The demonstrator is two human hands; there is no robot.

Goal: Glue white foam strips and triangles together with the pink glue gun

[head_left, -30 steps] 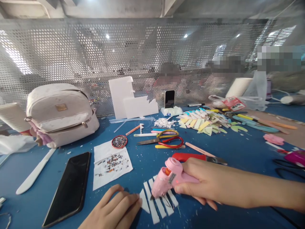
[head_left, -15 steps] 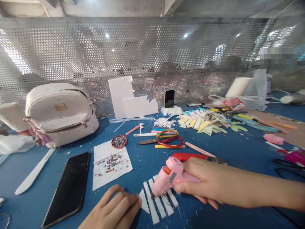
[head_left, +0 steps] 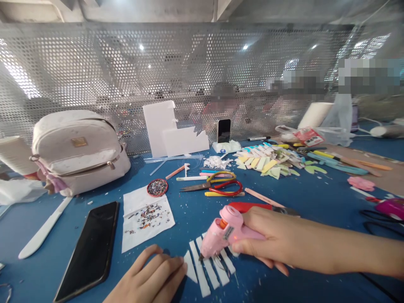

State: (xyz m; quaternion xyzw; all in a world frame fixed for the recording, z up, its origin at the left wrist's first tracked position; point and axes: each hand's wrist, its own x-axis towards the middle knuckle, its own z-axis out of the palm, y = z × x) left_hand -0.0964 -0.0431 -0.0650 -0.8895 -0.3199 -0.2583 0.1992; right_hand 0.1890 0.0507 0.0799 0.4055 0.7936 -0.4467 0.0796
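Observation:
In my right hand point(head_left: 267, 235) is a pink hot glue gun point(head_left: 214, 240), its dark nozzle pointing down at a row of white strips point(head_left: 199, 269) on the blue table. Whether the nozzle touches a strip or hovers just above it, I cannot tell. The gun's body hides part of the strips. My left hand point(head_left: 151, 275) lies on the table to the left of them, its bent fingers side by side. Its fingertips rest at the edge of the leftmost white piece point(head_left: 190, 267), a pointed one. The thumb is out of sight.
Red-and-yellow-handled scissors point(head_left: 205, 187), red-handled pliers point(head_left: 252, 206) and pens lie beyond the gun. A lid of beads point(head_left: 158, 187) and a paper with loose beads point(head_left: 132, 235) are left. Nearby are a black phone point(head_left: 88, 252), white knife point(head_left: 44, 231) and backpack point(head_left: 78, 168).
The glue gun's nozzle has shifted very slightly up and left over the strips. My left hand stays in place, and the things around look the same.

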